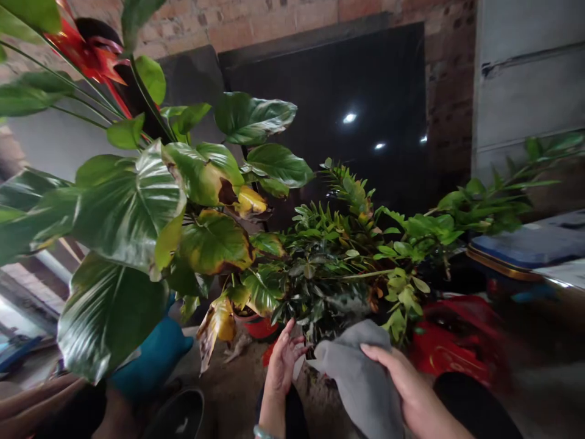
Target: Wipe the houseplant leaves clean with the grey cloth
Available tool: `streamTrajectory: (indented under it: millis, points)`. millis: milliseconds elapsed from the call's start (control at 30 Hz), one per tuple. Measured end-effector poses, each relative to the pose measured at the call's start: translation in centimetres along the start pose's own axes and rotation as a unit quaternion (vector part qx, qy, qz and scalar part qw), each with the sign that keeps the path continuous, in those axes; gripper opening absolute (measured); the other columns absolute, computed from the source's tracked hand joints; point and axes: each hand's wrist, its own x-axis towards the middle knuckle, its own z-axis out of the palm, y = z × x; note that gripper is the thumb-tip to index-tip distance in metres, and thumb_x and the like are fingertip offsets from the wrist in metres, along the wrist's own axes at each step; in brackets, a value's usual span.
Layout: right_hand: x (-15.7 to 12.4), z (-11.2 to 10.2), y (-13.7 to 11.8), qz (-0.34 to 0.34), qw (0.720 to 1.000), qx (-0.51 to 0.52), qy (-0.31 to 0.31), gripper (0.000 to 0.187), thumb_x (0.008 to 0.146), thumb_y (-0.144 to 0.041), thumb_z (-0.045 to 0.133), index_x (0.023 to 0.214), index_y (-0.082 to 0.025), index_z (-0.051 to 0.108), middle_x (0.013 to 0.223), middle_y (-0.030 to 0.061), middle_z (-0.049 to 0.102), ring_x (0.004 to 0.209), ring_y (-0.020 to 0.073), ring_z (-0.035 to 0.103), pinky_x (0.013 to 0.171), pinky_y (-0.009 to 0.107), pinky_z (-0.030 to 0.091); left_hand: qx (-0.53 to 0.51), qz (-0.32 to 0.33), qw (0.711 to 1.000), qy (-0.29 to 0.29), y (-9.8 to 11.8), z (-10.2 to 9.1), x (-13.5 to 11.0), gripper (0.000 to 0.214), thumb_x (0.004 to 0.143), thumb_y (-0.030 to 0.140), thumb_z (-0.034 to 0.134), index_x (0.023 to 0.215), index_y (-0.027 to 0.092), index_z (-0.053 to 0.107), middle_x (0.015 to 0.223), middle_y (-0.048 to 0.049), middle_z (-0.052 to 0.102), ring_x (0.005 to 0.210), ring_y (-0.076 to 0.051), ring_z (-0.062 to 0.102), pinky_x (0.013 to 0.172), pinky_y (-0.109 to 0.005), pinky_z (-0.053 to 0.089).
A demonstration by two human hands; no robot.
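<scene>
My right hand (397, 372) grips a grey cloth (361, 366), thumb on top, and the cloth hangs down in folds. To its left, my left hand (286, 360) is raised with the palm turned inward and its fingers apart and slightly curled. The fingertips are close to the low dark-green leaves (311, 305) of a bushy plant; whether they touch a leaf I cannot tell. A small pale piece beside the left palm is too blurred to name. Above and to the left spreads a large-leaved plant (132, 201), some of its leaves yellowed and brown at the edges.
A reddish pot (258, 326) stands under the leaves. Red bags (457, 341) lie at right, below a blue-lidded box (516, 247). A dark bucket (178, 414) and another person's arm (36, 396) are at lower left. Dark panels (320, 110) lean on the brick wall.
</scene>
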Motion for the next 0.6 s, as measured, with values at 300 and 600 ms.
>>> streamTrajectory:
  millis: [300, 600]
  points:
    - [3.8, 3.3, -4.9, -0.054, 0.992, 0.116, 0.019, 0.027, 0.041, -0.030, 0.079, 0.064, -0.020, 0.070, 0.056, 0.0031, 0.072, 0.067, 0.0283, 0.069, 0.066, 0.036, 0.054, -0.035, -0.006, 0.999, 0.026, -0.4, -0.2, 0.9, 0.027, 0.066, 0.030, 0.077, 0.090, 0.018, 0.081, 0.085, -0.0067, 0.075, 0.072, -0.018, 0.063, 0.069, -0.032, 0.051]
    - [-0.9, 1.2, -1.7, 0.034, 0.995, 0.090, -0.036, 0.030, 0.039, -0.034, 0.085, 0.060, -0.020, 0.068, 0.054, 0.0005, 0.070, 0.053, 0.0210, 0.064, 0.051, 0.030, 0.049, -0.050, -0.018, 0.998, 0.034, -0.1, -0.8, 1.1, 0.026, 0.071, 0.027, 0.072, 0.095, 0.017, 0.079, 0.089, -0.0079, 0.075, 0.075, -0.019, 0.066, 0.067, -0.031, 0.052]
